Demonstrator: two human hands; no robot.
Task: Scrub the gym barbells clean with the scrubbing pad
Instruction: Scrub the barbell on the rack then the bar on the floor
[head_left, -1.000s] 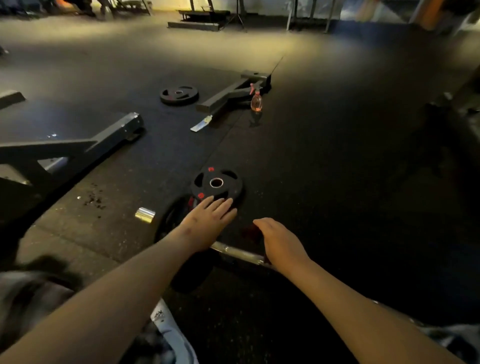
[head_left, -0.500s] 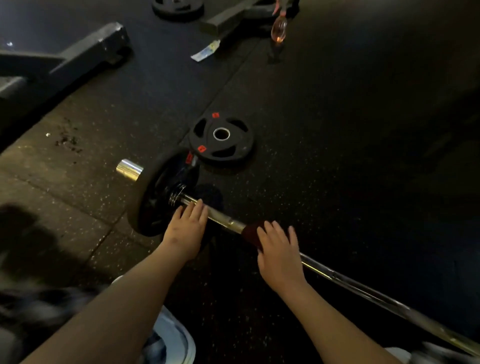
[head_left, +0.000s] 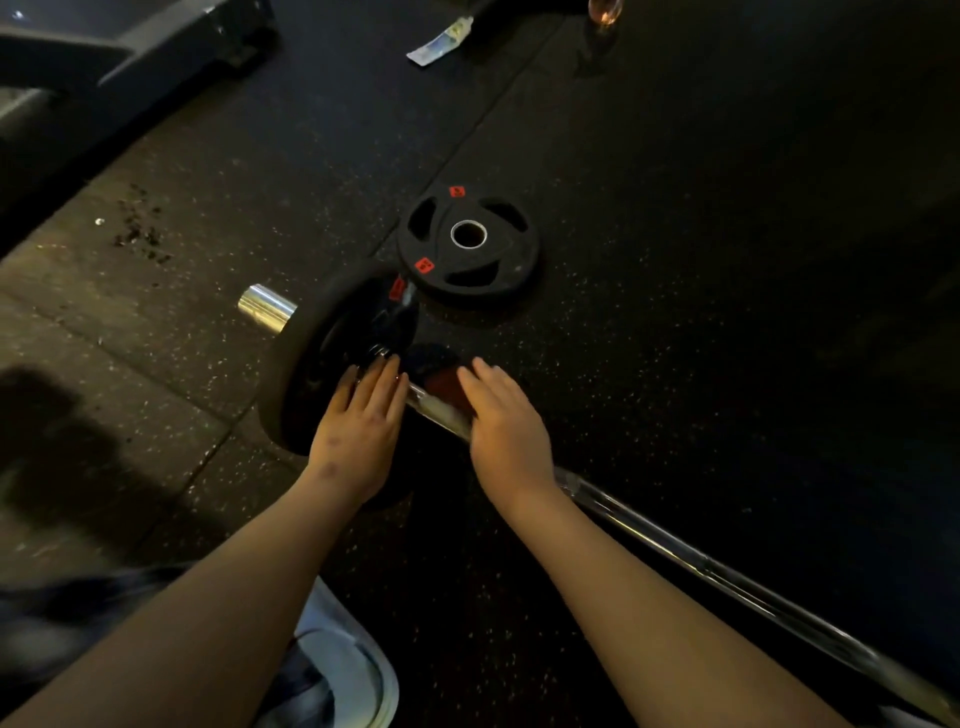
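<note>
Down on the rubber floor (head_left: 675, 364), the left hand (head_left: 358, 436) lies flat on the barbell (head_left: 727, 577) by its nine-o'clock weight plate (head_left: 311, 364), the right hand (head_left: 506, 431) flat on the red scrubbing pad (head_left: 444, 382)

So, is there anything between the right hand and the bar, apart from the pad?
Nothing visible. The right hand presses the red pad straight onto the bar; the left hand rests apart, by the plate.

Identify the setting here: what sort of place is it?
Almost certainly a gym's weights area: a barbell with a black plate loaded on its end, a loose weight plate lying flat beside it, and dark speckled rubber flooring underneath.
</note>
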